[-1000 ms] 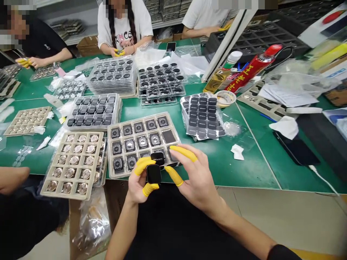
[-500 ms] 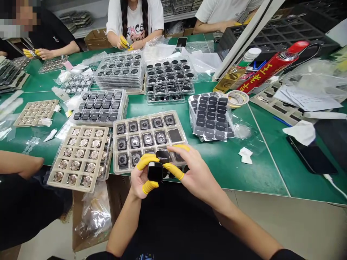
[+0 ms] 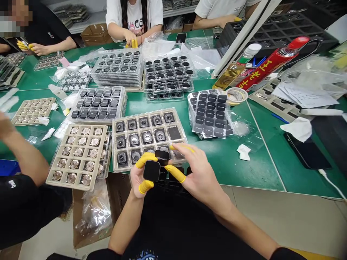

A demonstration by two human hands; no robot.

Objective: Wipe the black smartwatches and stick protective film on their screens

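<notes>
Green-topped, the bench [image 3: 260,169] ran away beneath stacked trays [image 3: 116,68] to co-workers [image 3: 134,20] whom the top edge cut off. Another person's arm [image 3: 24,151] entered at the left, its hand mostly out of frame. The left hand [image 3: 137,180] had its grip pinching a square, dark-faced watch [image 3: 151,170] between yellow-sheathed thumb and forefinger, in front of a beige tray [image 3: 177,121]. Just beyond the watch, a black label [image 3: 162,157] showed "Future", its first letters hard to read. The right hand [image 3: 202,171] stood at the label's other side, thumb and forefinger spread apart; whether its fingertips pinched anything could not be made out. Below, more black labels [image 3: 176,176] were partly hidden behind the right thumb. The hands covered part of the tray's near side.
</notes>
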